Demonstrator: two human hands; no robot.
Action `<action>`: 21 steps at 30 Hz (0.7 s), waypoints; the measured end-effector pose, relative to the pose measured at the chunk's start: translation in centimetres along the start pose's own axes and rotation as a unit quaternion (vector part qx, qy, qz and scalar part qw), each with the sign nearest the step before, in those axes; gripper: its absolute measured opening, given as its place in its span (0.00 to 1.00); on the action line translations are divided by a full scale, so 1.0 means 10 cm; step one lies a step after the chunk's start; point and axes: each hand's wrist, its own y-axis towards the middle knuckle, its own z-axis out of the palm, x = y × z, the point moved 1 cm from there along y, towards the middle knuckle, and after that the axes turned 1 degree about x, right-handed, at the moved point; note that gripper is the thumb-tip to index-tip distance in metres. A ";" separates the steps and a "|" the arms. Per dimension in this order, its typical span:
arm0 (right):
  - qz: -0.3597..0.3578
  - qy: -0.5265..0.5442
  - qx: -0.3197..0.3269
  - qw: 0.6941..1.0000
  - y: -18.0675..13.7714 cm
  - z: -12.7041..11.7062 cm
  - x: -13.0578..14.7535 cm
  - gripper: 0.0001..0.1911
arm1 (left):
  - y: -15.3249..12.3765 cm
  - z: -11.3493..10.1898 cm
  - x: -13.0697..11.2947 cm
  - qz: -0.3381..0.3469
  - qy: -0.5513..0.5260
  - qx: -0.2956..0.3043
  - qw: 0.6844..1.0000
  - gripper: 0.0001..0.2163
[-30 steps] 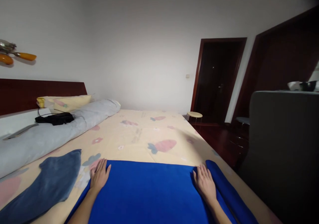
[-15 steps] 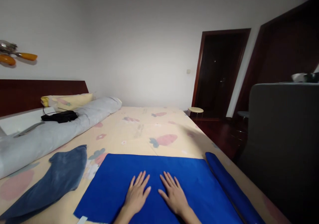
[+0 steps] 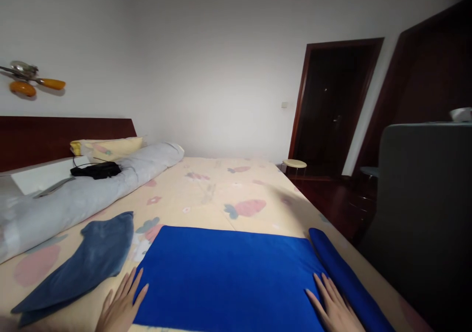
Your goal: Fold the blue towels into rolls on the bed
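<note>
A bright blue cloth (image 3: 228,278) lies flat on the bed close to me. My left hand (image 3: 121,300) rests palm down at its left edge, fingers stretched out, partly over the bedsheet. At the cloth's right side lies my right hand (image 3: 334,302), also flat with the fingers spread. Beside that hand runs a rolled or folded blue length of cloth (image 3: 350,275) along the right. A grey-blue folded cloth (image 3: 84,263) lies on the sheet, up and left of my left hand. Neither hand grips anything.
The bed (image 3: 206,189) has a cream sheet with a carrot-like print. On its left are a long grey roll of bedding (image 3: 110,189), a black item (image 3: 96,170) and a yellow pillow (image 3: 114,149). A stool (image 3: 295,164) and a dark high-backed chair (image 3: 424,199) stand to the right.
My hands have moved apart from the middle of the blue cloth, the left one to its left edge and the right one to its right side. The view has shifted slightly.
</note>
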 end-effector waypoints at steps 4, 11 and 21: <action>-0.014 -0.025 -0.049 0.998 0.01 -0.03 0.05 0.34 | 0.03 0.00 -0.10 -0.040 0.022 -0.067 0.997 0.27; -0.048 0.048 -0.092 0.993 0.03 -0.09 1.20 0.35 | -0.32 -0.09 -1.42 0.055 0.012 -0.092 0.994 0.29; -0.095 0.115 0.070 0.986 0.15 -0.18 2.40 0.29 | -0.53 -0.09 -2.41 0.238 -0.100 0.012 0.966 0.26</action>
